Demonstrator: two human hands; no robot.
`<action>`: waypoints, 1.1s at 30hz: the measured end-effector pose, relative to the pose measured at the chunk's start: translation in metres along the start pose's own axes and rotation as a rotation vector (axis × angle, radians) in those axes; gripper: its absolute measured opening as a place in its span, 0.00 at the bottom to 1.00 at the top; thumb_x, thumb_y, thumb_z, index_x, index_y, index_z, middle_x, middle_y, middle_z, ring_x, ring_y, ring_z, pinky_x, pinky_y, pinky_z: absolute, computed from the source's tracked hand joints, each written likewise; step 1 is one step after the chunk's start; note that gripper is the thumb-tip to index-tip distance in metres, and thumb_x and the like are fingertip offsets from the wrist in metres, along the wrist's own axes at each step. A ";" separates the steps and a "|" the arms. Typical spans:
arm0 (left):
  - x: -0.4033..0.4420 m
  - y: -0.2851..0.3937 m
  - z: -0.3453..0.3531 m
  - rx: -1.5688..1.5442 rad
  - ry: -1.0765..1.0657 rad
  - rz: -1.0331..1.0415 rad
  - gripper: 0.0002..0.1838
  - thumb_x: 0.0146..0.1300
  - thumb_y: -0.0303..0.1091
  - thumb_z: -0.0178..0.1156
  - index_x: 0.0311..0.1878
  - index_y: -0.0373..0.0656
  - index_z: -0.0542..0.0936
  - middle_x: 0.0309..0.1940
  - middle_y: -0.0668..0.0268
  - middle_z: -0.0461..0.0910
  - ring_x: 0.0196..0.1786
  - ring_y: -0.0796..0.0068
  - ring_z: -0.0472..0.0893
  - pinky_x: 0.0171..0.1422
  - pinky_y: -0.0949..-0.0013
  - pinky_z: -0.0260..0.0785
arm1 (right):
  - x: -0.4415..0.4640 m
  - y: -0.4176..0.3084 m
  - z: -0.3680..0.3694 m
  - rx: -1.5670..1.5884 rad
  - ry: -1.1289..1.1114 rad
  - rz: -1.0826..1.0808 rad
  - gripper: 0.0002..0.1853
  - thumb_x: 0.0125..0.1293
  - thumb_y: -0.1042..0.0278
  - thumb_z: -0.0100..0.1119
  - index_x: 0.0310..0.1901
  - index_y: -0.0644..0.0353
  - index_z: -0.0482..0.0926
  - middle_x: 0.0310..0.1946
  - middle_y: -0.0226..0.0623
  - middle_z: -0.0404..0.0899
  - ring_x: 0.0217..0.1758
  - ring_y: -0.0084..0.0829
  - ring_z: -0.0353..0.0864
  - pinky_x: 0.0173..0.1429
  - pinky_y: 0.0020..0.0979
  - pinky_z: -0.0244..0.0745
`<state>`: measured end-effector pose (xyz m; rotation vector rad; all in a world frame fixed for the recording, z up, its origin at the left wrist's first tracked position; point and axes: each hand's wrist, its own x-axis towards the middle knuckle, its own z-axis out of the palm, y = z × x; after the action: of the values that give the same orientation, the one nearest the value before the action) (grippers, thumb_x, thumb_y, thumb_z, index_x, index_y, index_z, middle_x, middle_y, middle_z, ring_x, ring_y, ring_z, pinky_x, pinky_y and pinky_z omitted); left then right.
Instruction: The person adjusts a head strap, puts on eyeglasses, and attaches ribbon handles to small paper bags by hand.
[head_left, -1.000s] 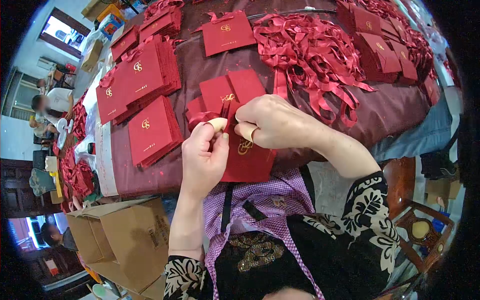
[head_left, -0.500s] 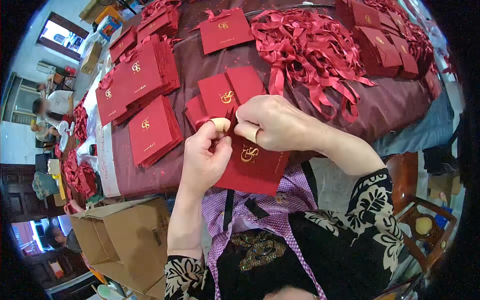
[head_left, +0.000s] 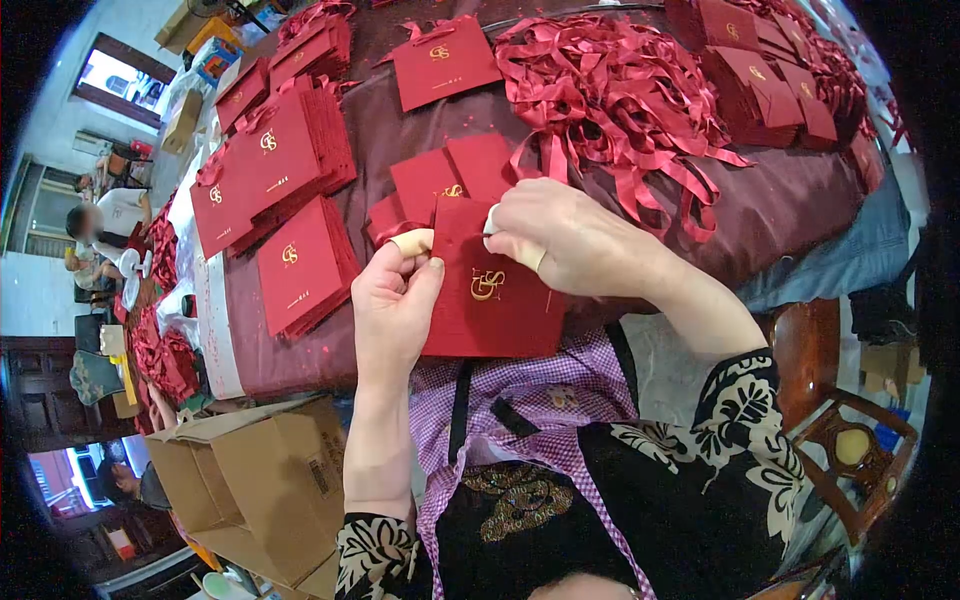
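Observation:
A red paper bag point(head_left: 500, 325) with gold lettering stands in front of my apron. My left hand point(head_left: 392, 305) pinches its left edge between thumb and fingers; a tan cover wraps one finger. At the bag's upper right is my right hand point(head_left: 575, 235), its fingers closed together, with a white cover on one fingertip and a tan band on another finger. What those fingers hold is hidden. Just beyond, more red bags point(head_left: 420, 178) lie partly behind the held one. A ribbon strand from the red ribbon heap point(head_left: 605, 85) reaches down close to my right hand.
Stacks of red bags point(head_left: 305, 265) stand on the dark red tablecloth point(head_left: 385, 120) to the left, with more bags point(head_left: 750, 95) at the far right. One bag point(head_left: 445, 62) lies near the back. An open cardboard box point(head_left: 265, 490) is at lower left. Other people sit farther off.
The bag has come up between my hands, and its upper part now shows in front of the bags behind. My hands have moved apart. Dark pointed blades seen between them are out of sight.

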<state>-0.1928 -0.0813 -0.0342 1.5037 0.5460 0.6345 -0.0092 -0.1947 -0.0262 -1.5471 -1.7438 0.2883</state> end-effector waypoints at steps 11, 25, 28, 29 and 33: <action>-0.007 0.007 0.014 0.188 -0.013 0.079 0.13 0.63 0.18 0.56 0.51 0.33 0.78 0.35 0.73 0.77 0.34 0.91 0.70 0.38 0.85 0.61 | 0.005 -0.008 0.011 -0.228 -0.004 -0.070 0.07 0.57 0.70 0.59 0.27 0.61 0.73 0.25 0.41 0.74 0.34 0.44 0.75 0.43 0.42 0.70; -0.008 -0.002 0.021 0.502 -0.007 0.381 0.10 0.56 0.17 0.57 0.42 0.31 0.79 0.28 0.57 0.77 0.29 0.70 0.76 0.35 0.71 0.69 | 0.013 -0.020 0.008 -0.247 -0.163 0.011 0.08 0.50 0.69 0.56 0.24 0.66 0.79 0.23 0.50 0.79 0.30 0.49 0.81 0.38 0.46 0.74; -0.009 0.004 0.017 0.467 -0.016 0.305 0.10 0.57 0.17 0.57 0.43 0.32 0.79 0.28 0.58 0.77 0.29 0.71 0.76 0.35 0.71 0.69 | 0.010 -0.016 0.005 -0.253 -0.089 -0.072 0.06 0.55 0.71 0.56 0.24 0.63 0.74 0.23 0.45 0.75 0.33 0.47 0.77 0.39 0.44 0.71; -0.013 0.011 0.015 0.403 -0.034 0.199 0.11 0.57 0.17 0.57 0.45 0.32 0.79 0.29 0.58 0.77 0.29 0.70 0.76 0.36 0.72 0.69 | 0.010 -0.014 -0.002 -0.227 -0.093 -0.084 0.06 0.56 0.70 0.56 0.25 0.63 0.74 0.23 0.44 0.75 0.33 0.46 0.77 0.40 0.44 0.71; -0.009 0.016 0.013 0.357 -0.079 0.263 0.15 0.57 0.17 0.58 0.49 0.33 0.80 0.30 0.58 0.78 0.31 0.70 0.76 0.38 0.71 0.69 | 0.002 -0.010 -0.013 -0.087 -0.100 -0.150 0.07 0.58 0.69 0.60 0.28 0.62 0.73 0.25 0.42 0.72 0.33 0.45 0.74 0.40 0.43 0.69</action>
<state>-0.1915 -0.0974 -0.0191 1.9503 0.4176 0.7011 -0.0083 -0.1992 -0.0099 -1.4744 -1.9625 0.2205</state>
